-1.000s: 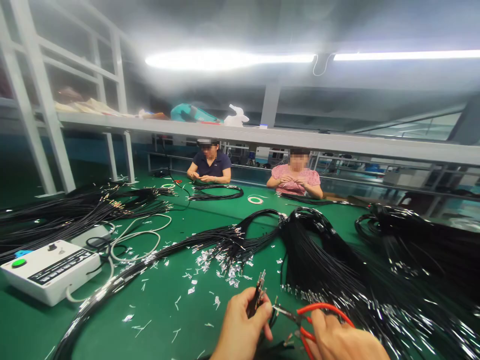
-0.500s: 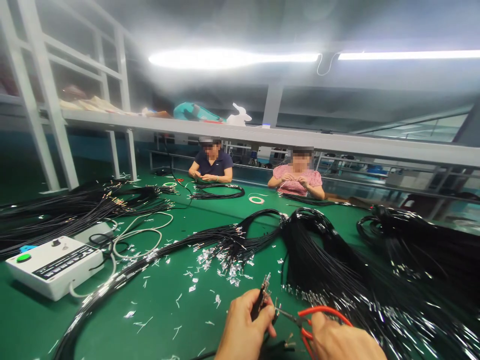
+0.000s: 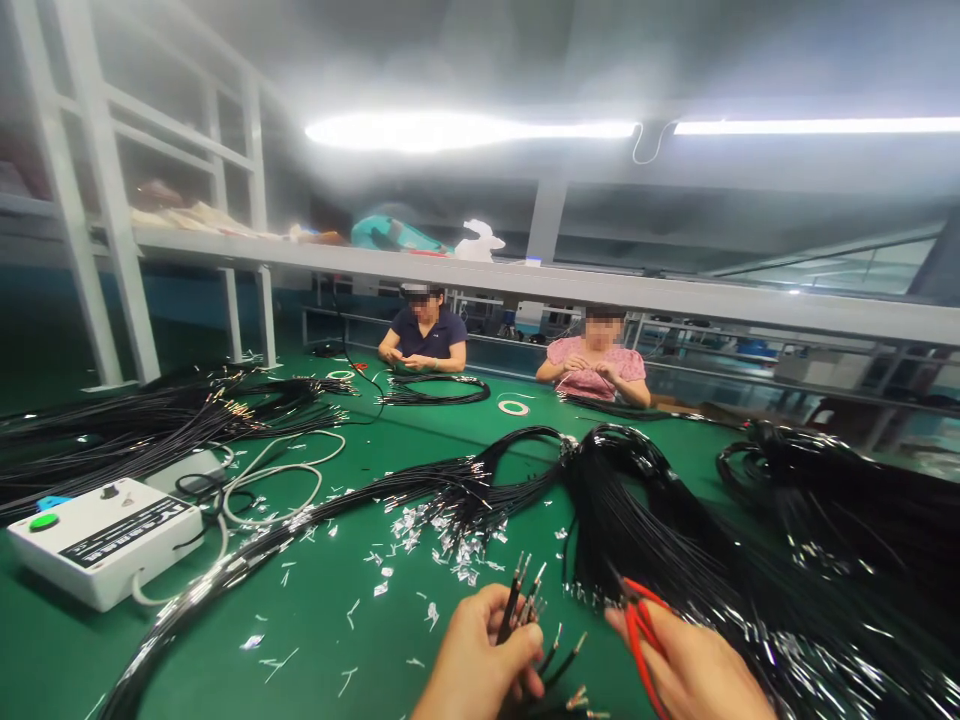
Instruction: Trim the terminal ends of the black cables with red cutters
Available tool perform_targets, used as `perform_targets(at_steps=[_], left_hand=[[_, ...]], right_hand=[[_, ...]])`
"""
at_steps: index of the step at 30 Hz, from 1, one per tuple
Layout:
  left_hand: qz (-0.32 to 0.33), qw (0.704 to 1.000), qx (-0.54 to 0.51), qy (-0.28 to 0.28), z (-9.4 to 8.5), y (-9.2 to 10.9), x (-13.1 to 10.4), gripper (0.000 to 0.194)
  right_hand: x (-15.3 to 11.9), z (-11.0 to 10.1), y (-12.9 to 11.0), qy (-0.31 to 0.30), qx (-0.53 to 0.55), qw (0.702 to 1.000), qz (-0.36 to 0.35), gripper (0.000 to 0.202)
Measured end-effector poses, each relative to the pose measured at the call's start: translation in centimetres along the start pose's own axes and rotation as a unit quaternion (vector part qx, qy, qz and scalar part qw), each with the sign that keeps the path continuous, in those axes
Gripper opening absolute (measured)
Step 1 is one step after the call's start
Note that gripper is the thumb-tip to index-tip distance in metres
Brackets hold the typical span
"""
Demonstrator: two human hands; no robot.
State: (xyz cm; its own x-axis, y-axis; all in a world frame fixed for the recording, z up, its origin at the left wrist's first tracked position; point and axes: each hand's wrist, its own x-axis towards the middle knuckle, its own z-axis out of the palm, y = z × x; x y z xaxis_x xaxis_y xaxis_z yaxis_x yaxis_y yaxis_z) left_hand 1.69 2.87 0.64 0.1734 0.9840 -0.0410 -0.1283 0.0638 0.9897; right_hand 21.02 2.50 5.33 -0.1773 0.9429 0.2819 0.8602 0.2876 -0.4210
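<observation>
My left hand (image 3: 487, 650) is closed around several black cables (image 3: 513, 597), whose stripped, silvery ends point up above my fingers. More cable ends (image 3: 568, 655) stick out to the right, just below that grip. In my right hand (image 3: 697, 660) is a pair of red-handled cutters (image 3: 642, 640); the jaws are partly lost against the dark cables behind. The cutters stand apart from the cables in my left hand. Beyond both hands, white scraps (image 3: 450, 545) lie scattered on the green tabletop (image 3: 315, 620).
A large bundle of black cables (image 3: 637, 510) covers the right side. Another long bundle (image 3: 195, 590) curves across the left, near a white control box (image 3: 105, 540) with a green button. Two people sit across the table, beneath a raised shelf (image 3: 585, 280).
My right hand has drawn the cutters back to the right, away from the cables, and turned them upward. The cable ends in my left hand now fan out more.
</observation>
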Motion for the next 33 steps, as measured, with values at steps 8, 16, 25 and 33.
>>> perform_targets(at_steps=[8,16,25,33], left_hand=[[-0.004,0.999,0.043,0.01,0.2,0.1,-0.2,0.012],[0.01,0.999,0.034,0.021,0.6,0.7,-0.8,0.009],[-0.013,1.0,-0.019,-0.012,0.3,1.6,-1.2,0.021],[0.007,0.999,-0.033,0.011,-0.4,1.7,-0.8,0.03]], right_hand=[[0.9,3.8,-2.9,-0.132,0.424,0.879,0.173,0.037],[0.9,5.2,-2.8,-0.129,0.463,0.861,0.167,0.037],[0.1,5.6,-3.2,-0.12,0.481,0.854,0.159,0.032],[-0.4,4.6,-3.1,-0.1,0.383,0.91,0.12,0.043]])
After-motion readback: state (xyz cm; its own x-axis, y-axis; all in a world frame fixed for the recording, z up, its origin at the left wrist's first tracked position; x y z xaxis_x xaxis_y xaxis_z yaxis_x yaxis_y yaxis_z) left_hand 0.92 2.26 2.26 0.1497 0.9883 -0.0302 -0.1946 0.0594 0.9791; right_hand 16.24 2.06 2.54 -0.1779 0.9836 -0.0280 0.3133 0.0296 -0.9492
